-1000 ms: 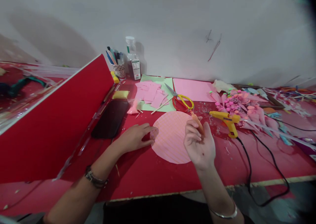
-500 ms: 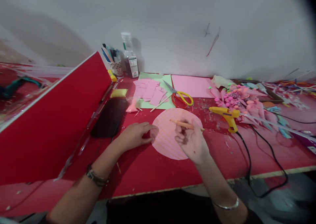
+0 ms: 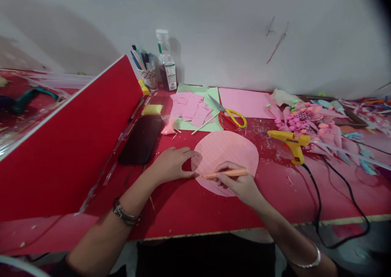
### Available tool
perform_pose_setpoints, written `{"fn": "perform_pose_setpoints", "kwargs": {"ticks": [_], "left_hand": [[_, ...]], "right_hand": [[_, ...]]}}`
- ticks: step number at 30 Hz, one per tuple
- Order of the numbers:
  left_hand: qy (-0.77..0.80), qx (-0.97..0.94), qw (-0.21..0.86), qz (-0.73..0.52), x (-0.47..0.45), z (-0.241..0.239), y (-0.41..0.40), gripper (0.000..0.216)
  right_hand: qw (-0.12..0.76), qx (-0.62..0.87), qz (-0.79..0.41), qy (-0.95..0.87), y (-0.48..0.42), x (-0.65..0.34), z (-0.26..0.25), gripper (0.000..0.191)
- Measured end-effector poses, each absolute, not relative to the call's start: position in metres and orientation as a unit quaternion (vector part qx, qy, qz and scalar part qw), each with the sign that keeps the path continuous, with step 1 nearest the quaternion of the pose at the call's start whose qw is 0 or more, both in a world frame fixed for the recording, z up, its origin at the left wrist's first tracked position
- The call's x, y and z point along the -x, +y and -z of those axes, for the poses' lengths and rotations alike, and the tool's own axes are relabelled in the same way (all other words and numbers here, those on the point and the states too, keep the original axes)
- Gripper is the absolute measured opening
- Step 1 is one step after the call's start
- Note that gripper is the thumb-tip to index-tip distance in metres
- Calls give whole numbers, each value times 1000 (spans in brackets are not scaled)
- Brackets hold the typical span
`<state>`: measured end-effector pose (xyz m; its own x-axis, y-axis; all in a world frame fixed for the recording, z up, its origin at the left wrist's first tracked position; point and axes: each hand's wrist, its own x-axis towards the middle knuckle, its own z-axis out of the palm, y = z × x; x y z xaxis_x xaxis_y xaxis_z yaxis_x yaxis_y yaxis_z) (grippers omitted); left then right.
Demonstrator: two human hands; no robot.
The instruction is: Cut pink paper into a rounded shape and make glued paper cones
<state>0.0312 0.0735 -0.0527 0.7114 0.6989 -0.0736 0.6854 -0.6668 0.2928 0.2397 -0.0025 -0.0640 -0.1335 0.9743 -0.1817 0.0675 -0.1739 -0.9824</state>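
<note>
The right hand (image 3: 241, 185) has come down since a second ago. Then it was up in the air with the pencil (image 3: 226, 173) pointing up. Now it rests on the pink paper circle (image 3: 227, 152) and the pencil lies almost flat. The fingers are closed around the pencil's back end, and its tip points to 9 o'clock, near the circle's left edge.

The left hand (image 3: 172, 165) has hardly moved. It lies flat and open on the red table (image 3: 189, 207), holding nothing, at 9 o'clock from the circle. Its fingertips touch the circle's edge.

The circle lies flat on the table, right in front of the person. At 12 o'clock from it are the scissors (image 3: 229, 116) with yellow and red handles. At 2 o'clock is a yellow glue gun (image 3: 290, 140), with a black cord running off the table. At 10 o'clock are small pink paper scraps (image 3: 191, 108). A black phone (image 3: 142, 140) lies at 9 o'clock, past the left hand, beside a big red board (image 3: 70, 134) that stands tilted.
</note>
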Motion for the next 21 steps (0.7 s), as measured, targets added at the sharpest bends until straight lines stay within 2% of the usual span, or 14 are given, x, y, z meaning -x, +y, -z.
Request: {"fn": "perform_pose_setpoints", "kwargs": {"ticks": [16,21], "left_hand": [[391,-912,121,0,-35,51,70,52],[390,-912,126,2,-34,53,71,53]], "right_hand": [[317,528,-481,-624,-4,-237,63,17],[316,526,-473,-632,-4,-237,63,15]]}}
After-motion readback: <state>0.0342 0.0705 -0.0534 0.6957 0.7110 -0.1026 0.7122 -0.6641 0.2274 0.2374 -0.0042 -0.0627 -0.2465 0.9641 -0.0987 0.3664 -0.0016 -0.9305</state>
